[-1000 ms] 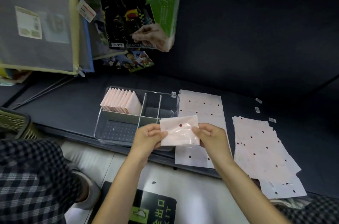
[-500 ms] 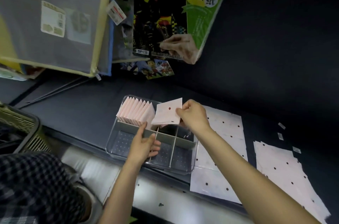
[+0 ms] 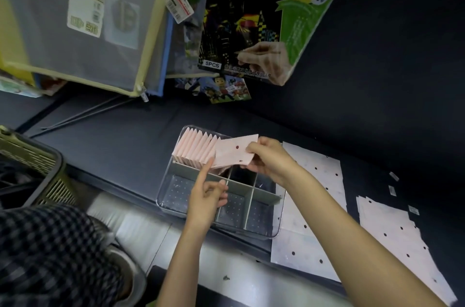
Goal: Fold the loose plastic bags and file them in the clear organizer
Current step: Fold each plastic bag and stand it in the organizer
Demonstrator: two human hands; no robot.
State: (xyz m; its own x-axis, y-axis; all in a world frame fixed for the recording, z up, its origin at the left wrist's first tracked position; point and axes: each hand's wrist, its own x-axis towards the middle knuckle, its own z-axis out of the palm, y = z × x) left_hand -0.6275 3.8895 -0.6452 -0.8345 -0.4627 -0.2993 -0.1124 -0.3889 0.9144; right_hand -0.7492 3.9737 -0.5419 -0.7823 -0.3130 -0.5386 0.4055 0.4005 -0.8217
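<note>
- The right hand (image 3: 268,159) pinches a folded pink bag (image 3: 235,154) by its right edge and holds it tilted over the back of the clear organizer (image 3: 275,218).
- The left end of that bag touches the row of folded bags (image 3: 195,149) that stand on edge in the organizer's back-left slot, at about 10 o'clock in the tray.
- The left hand (image 3: 206,197) hovers over the tray's front slots. Its pointer finger sticks out straight toward 12 o'clock and its tip touches the low corner of the held bag — the other fingers are curled in and hold nothing.
- I think the front slots have no bags in them, but the hand hides part of one.
- Flat loose bags (image 3: 317,196) with dark dots lie on the dark shelf (image 3: 113,145) just beside the organizer at 3 o'clock, and a second pile (image 3: 397,238) lies further out.
- A slatted basket (image 3: 32,165) sits at 9 o'clock.
- A green craft pack (image 3: 254,17) hangs at 12 o'clock.
</note>
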